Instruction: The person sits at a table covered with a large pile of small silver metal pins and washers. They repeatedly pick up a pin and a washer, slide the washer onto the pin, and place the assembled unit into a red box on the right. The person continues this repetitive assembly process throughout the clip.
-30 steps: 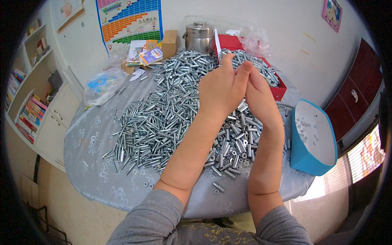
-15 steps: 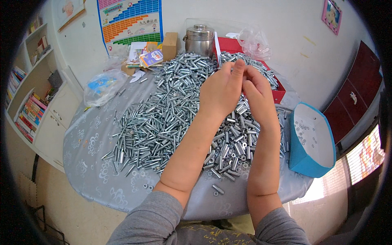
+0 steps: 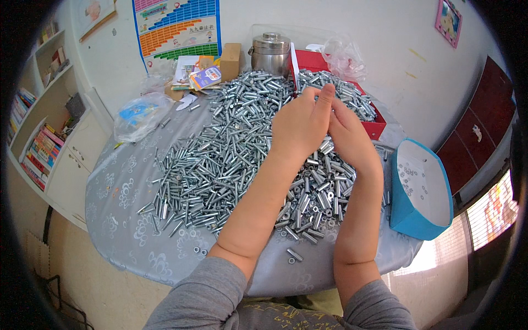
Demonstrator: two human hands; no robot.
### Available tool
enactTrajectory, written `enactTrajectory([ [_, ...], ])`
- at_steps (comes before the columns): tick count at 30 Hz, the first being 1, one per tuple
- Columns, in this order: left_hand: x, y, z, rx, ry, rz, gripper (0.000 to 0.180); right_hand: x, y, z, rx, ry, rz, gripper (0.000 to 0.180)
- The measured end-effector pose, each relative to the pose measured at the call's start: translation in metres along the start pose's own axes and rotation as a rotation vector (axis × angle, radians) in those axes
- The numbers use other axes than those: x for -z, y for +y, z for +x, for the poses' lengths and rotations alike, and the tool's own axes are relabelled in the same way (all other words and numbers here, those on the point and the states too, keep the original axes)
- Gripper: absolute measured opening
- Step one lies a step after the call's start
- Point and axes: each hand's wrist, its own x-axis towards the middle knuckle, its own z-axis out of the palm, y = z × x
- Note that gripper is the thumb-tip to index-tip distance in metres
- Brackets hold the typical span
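My left hand [image 3: 300,125] and my right hand [image 3: 353,137] meet above the far right of a big heap of metal parts. Both are closed, fingers curled inward and touching each other. Whatever lies between the fingertips is hidden behind my left thumb and knuckles. Below and left of them spread many thin silver bolts [image 3: 198,173]. Short metal sleeves [image 3: 311,201] lie mixed with nuts and washers under my right forearm. Just beyond my hands stands a red box [image 3: 375,130] filled with more metal pieces.
A blue box [image 3: 421,212] holding small washers stands at the table's right edge. At the back are a steel pot [image 3: 270,55], a cardboard box [image 3: 230,62] and booklets [image 3: 205,78]. A plastic bag [image 3: 142,116] lies back left. One loose sleeve [image 3: 295,254] sits near the front edge.
Both hands stay together in nearly the same place. My right wrist has shifted slightly to the right and bends more; the fingers have turned a little.
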Motion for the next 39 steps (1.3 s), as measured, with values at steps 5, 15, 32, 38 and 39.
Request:
enactTrajectory([
  [5,-0.002,-0.003,0.002,-0.023,0.063,-0.012,0.067,0.000,-0.013,-0.002,0.027,-0.020,0.106,0.031],
  [15,-0.002,-0.001,0.001,0.008,0.041,-0.007,0.068,0.003,-0.011,0.000,-0.108,0.031,0.030,0.030],
  [32,-0.003,-0.001,0.002,-0.005,0.067,0.027,0.065,0.003,-0.010,0.003,-0.180,0.053,0.063,0.028],
  [38,-0.005,-0.001,0.001,0.006,0.049,0.011,0.065,0.001,-0.011,0.003,-0.136,0.070,0.076,0.029],
  [39,-0.005,-0.001,0.002,0.009,0.039,0.010,0.065,0.001,-0.013,0.003,-0.144,0.074,0.099,0.030],
])
